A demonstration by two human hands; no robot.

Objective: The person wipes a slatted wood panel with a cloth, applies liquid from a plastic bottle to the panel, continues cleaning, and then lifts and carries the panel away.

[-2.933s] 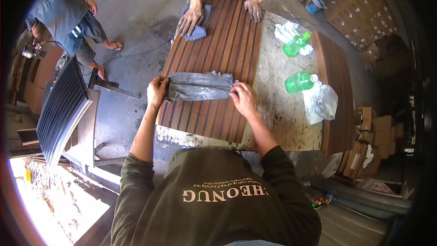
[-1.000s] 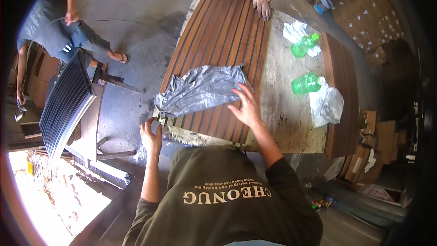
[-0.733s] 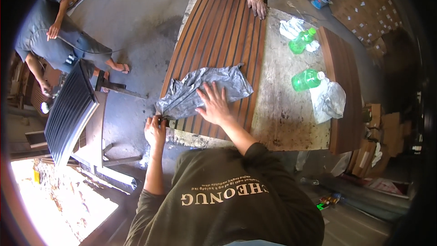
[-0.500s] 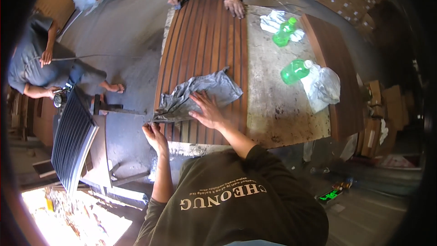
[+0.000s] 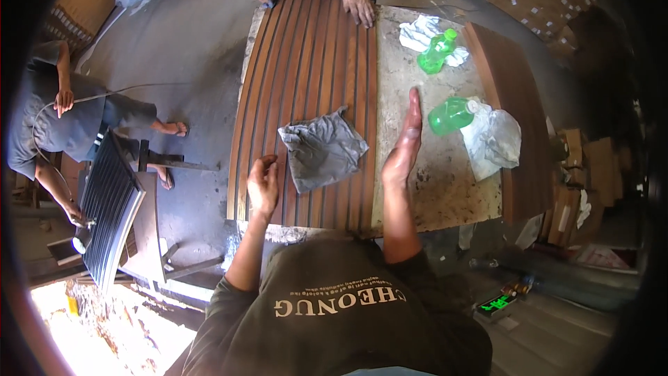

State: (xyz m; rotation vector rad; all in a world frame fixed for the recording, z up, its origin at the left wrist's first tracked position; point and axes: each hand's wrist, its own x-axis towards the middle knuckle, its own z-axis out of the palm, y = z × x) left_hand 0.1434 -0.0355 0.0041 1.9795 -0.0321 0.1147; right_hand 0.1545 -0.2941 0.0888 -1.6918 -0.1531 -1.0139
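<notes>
Table [image 5: 435,184] (stained) bears slatted panel [image 5: 309,69], bottles [image 5: 449,115]

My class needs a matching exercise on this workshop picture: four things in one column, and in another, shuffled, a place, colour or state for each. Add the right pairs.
1. Crumpled grey cloth
2. Person's right hand
3. Green plastic bottle nearer the person
4. Farther green plastic bottle

A. Has a green cap
B. Lying on the brown slatted wooden panel
C. Has a white cap
D. Fingers extended straight

Pairs: 1-B; 2-D; 3-C; 4-A
</notes>
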